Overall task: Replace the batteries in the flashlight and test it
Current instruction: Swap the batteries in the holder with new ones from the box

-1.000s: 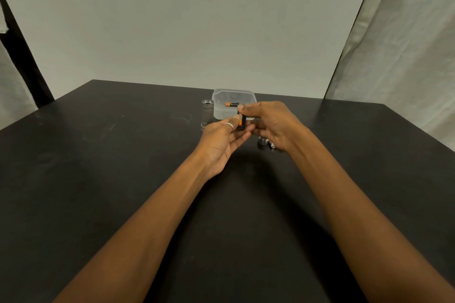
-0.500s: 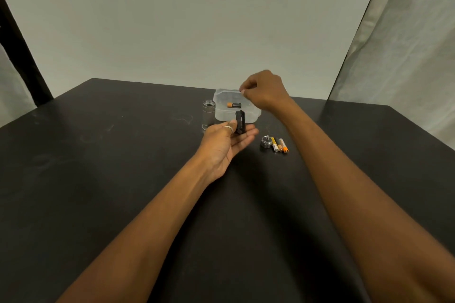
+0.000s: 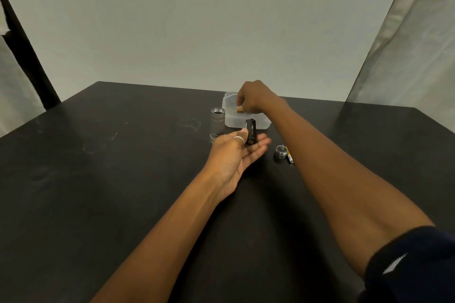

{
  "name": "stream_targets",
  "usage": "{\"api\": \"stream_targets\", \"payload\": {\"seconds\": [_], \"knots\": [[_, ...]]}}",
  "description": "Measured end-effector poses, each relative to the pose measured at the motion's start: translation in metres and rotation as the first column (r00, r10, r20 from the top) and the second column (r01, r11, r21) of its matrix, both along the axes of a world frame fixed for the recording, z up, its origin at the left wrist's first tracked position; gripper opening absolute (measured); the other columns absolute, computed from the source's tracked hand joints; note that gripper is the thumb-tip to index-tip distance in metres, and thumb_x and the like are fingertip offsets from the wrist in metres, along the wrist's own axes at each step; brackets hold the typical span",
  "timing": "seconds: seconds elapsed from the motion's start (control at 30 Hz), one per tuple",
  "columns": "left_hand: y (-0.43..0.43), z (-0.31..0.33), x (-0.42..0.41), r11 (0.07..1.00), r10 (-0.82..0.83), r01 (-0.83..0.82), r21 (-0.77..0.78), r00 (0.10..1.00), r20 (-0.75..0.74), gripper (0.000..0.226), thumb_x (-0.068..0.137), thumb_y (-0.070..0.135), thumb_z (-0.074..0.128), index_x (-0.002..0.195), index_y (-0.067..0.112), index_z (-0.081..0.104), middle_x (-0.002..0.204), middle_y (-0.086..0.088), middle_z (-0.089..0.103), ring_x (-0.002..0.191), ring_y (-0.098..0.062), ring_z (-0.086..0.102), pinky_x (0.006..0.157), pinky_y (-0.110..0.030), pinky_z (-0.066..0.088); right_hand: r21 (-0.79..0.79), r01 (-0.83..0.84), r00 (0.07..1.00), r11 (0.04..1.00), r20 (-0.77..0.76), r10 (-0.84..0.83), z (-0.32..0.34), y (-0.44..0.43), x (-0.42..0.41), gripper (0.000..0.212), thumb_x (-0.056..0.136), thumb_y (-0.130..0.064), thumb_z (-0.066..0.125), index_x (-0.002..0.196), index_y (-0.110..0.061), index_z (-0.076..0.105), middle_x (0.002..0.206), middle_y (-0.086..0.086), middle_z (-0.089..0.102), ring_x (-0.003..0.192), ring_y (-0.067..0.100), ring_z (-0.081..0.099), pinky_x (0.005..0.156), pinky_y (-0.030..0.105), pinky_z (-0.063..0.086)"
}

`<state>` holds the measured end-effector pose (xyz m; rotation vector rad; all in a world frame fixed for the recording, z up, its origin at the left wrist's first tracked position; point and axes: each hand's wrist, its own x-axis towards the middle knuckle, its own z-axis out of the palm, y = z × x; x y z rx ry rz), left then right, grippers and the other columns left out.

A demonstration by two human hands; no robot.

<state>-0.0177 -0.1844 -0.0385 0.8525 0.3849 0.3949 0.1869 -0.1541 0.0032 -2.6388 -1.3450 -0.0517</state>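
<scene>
The orange-ended battery (image 3: 240,110) lies inside the plastic box (image 3: 230,122) with its long axis left to right. My right hand (image 3: 254,98) is directly over it, much nearer than the left. This grip curls down at the battery, but I cannot tell if it pinches it. Just in front of the box, my left hand (image 3: 236,152) lies palm up, the thumb pressing the black battery holder (image 3: 251,130) against almost straight fingers. The flashlight tube (image 3: 217,123) stands just left of the box.

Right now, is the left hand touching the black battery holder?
Touching. The head view shows the black battery holder resting on the fingers of the left hand, with the thumb pressed against its side.
</scene>
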Motion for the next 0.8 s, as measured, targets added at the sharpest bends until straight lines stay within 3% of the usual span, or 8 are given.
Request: {"api": "stream_targets", "payload": {"seconds": [0.4,0.67,0.8], "knots": [[0.0023,0.0015,-0.0001,0.999,-0.026,0.026,-0.021,1.0,0.001,0.02,0.107,0.008,0.043,0.11,-0.001,0.061,0.105,-0.023,0.075,0.097,-0.027,0.076,0.085,-0.034,0.062,-0.029,-0.017,1.0,0.999,0.006,0.017,-0.0038,0.0021,0.0043,0.021,0.088,-0.004,0.066,0.102,-0.012,0.08,0.109,0.009,0.075,0.103,0.029,0.067,0.089,0.037,0.057],[0.0018,0.0024,-0.0004,0.999,-0.033,0.033,-0.01,0.999,-0.003,0.021,0.108,0.009,0.043,0.111,-0.001,0.061,0.108,-0.023,0.074,0.1,-0.028,0.075,0.09,-0.036,0.06,-0.073,-0.014,1.0,0.997,0.002,0.014,-0.0035,0.0035,0.0021,0.023,0.087,-0.004,0.058,0.101,-0.008,0.076,0.107,0.013,0.073,0.103,0.032,0.066,0.093,0.046,0.058],[0.0021,0.0021,-0.0015,0.999,-0.04,0.041,0.007,0.999,-0.014,0.023,0.108,0.011,0.041,0.114,0.0,0.061,0.11,-0.021,0.074,0.103,-0.027,0.075,0.091,-0.037,0.06,-0.017,-0.034,0.999,0.999,0.027,0.035,0.0005,-0.0006,0.0012,0.021,0.09,-0.009,0.067,0.11,-0.013,0.072,0.122,0.007,0.068,0.111,0.029,0.063,0.096,0.044,0.054]]}}
